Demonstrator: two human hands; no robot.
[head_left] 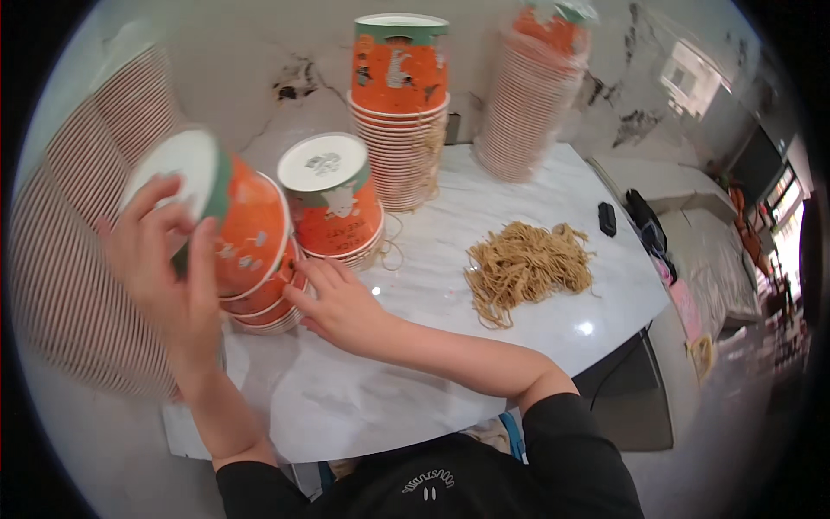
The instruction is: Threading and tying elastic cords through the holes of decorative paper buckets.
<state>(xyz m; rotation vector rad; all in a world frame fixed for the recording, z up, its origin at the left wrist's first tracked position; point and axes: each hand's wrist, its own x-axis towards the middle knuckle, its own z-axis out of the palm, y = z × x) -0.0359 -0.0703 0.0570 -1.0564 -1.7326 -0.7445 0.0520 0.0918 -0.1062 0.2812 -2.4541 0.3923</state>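
Observation:
An orange and green paper bucket [251, 229] leans to the left on top of a short nested stack, its white base turned up. My left hand [169, 251] is in front of its base and side, fingers curved and spread apart; whether they touch is hard to tell. At the stack's right side, my right hand [341, 303] has its fingers closed at the rims of the lower buckets [277, 316]. Just behind it stands another upturned bucket stack [333, 203], with a loose loop of string at its base.
Tall bucket stacks rise at the back [399, 130] and far right [536, 104], the latter wrapped in clear plastic. Long rows of nested buckets [95, 233] fill the left. A tan string heap [529, 268] and a small black object [607, 220] lie on the marbled white table [406, 381].

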